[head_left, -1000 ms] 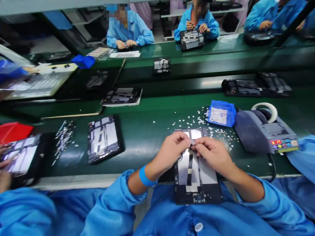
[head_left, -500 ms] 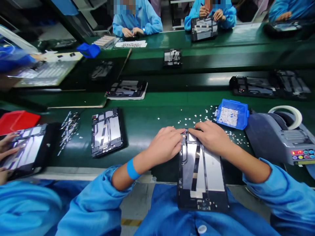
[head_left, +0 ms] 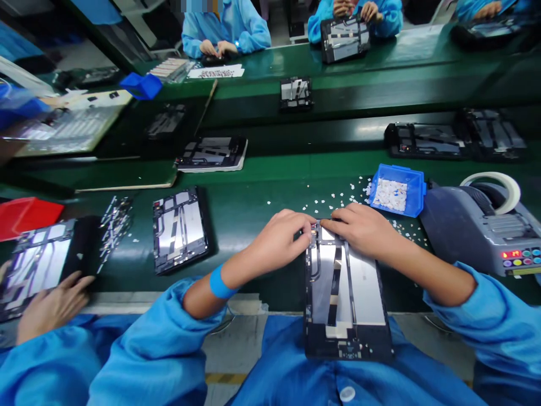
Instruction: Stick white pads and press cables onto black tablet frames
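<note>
Two hands are pressed on the far end of an open tablet chassis (head_left: pixel 344 293), which is laid half on the green bench (head_left: pixel 245 214), half over the lap. Left hand (head_left: pixel 279 242) and right hand (head_left: pixel 363 228) are met fingertip to fingertip at its top edge, fingers curled down, nothing visibly pinched. Silver plates and a dark central strip are shown inside the black frame.

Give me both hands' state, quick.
Left hand: fingers curled, fingertips pressing the top edge of the opened tablet; no held item visible.
Right hand: fingertips pressed on the same edge; grip cannot be told.
</note>
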Motion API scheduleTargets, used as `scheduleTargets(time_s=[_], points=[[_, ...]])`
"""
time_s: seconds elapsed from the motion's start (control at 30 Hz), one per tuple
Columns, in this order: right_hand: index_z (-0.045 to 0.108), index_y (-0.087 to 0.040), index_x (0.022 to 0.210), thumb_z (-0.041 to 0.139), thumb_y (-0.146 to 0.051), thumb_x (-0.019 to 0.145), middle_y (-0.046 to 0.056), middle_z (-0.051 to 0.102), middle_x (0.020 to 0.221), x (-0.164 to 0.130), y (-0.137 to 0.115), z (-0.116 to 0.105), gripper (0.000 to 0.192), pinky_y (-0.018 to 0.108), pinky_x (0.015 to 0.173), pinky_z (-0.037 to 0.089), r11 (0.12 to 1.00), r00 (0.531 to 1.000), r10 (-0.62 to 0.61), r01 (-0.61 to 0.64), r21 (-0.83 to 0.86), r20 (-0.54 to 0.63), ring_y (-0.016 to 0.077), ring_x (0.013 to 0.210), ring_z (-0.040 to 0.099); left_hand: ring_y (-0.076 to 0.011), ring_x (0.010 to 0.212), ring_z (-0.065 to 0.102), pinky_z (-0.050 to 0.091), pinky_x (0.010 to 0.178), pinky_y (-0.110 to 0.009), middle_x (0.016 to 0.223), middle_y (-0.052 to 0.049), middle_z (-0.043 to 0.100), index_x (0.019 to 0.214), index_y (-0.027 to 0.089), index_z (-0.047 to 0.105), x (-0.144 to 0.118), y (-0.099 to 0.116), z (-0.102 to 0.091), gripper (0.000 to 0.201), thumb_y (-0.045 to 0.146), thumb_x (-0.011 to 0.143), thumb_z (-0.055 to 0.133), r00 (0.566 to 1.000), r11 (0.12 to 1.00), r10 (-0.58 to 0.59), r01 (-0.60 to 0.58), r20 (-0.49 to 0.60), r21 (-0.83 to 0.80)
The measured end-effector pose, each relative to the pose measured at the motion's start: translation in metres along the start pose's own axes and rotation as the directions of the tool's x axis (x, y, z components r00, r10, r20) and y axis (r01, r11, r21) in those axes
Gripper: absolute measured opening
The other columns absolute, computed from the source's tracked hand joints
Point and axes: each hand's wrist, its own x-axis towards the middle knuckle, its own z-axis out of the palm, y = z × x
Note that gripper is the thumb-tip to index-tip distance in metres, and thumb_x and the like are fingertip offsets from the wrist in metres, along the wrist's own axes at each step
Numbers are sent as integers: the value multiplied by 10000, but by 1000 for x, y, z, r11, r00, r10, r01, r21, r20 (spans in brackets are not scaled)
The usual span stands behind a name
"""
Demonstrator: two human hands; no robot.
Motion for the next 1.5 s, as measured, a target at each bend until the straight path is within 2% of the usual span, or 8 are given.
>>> scheduleTargets(time_s=[0.1,0.37,0.8,1.0,1.17,1.27,1.4,1.5], points=[[697,-223,1340,522,-225,1067,92,702,1062,-1,6,3,325,355,743,350,998,1000,-7,6,58,24,228,884,503,-194,939,655,500,849,-332,978,-25,713,851,208,673,11,-6,2,117,204,922,580,990,966,-144,142,3,-217],[718,-204,1322,509,-179,1051,101,700,1013,0,6,6,342,351,727,320,996,999,-2,5,91,-32,221,848,470,-181,789,588,435,713,-312,834,-18,635,817,191,708,36,-16,14,117,238,877,619,967,947,-242,252,77,-199],[716,-206,1328,481,-140,1047,106,699,1013,-1,5,8,373,348,724,312,998,997,-11,16,63,-82,218,833,469,-193,820,587,437,735,-318,799,-9,625,796,197,673,36,-15,23,127,204,895,593,960,940,-281,278,14,-200],[719,-213,1328,468,-150,1052,107,706,1018,-1,4,7,378,355,733,336,997,998,7,-3,73,-59,224,846,486,-193,861,585,456,793,-328,853,-15,617,830,200,654,30,-11,29,117,198,920,580,964,956,-260,249,-57,-156],[723,-197,1313,477,-151,1043,112,712,1018,-2,3,7,368,361,745,352,994,999,14,-9,111,-46,225,858,503,-194,910,558,438,820,-332,905,-15,596,869,208,589,26,-9,40,56,180,916,578,948,956,-285,271,-142,-112],[740,-172,1267,472,-174,1055,116,719,1003,-3,4,9,342,362,757,364,991,999,18,-12,133,-47,227,870,516,-163,857,527,427,771,-297,891,13,540,929,217,527,27,-13,47,123,191,867,630,904,902,-392,341,-172,-264],[751,-169,1228,460,-174,1063,116,728,1022,-6,4,10,335,360,773,368,990,997,24,-14,142,-72,226,879,521,-128,765,500,405,686,-255,837,42,476,958,230,503,33,-17,55,203,171,814,634,850,742,-522,411,-72,-529],[751,-177,1221,451,-171,1067,107,726,1028,-7,4,11,338,354,769,354,994,996,25,-16,112,-81,222,873,509,-117,698,477,377,629,-245,790,50,460,974,229,520,37,-19,60,174,170,833,602,833,670,-552,421,-32,-611]])
